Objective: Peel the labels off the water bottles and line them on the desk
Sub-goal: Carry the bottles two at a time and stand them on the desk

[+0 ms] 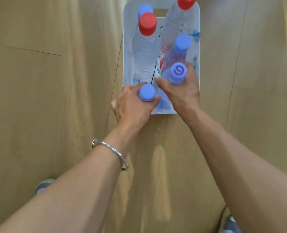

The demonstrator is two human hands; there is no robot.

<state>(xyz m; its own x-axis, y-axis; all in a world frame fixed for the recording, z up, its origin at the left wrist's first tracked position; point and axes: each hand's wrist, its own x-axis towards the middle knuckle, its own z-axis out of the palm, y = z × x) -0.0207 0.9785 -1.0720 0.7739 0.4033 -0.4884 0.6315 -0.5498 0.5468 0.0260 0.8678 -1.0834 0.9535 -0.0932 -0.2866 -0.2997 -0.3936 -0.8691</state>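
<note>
A white plastic basket [127, 47] stands on the wooden floor and holds several upright water bottles. My left hand [132, 106] grips the neck of a blue-capped bottle [147, 92] at the basket's near left corner. My right hand [181, 91] grips the neck of another blue-capped bottle [177, 73] with a purple swirl on its cap. Behind them stand two tall red-capped bottles [147, 24] [185, 2] and two more blue-capped ones [182, 43] [145, 9]. Labels are mostly hidden low in the basket.
Light wooden floor boards [55, 98] surround the basket on all sides. A silver bracelet [112, 149] sits on my left wrist. My shoes show at the bottom left [42, 185] and bottom right [230, 224].
</note>
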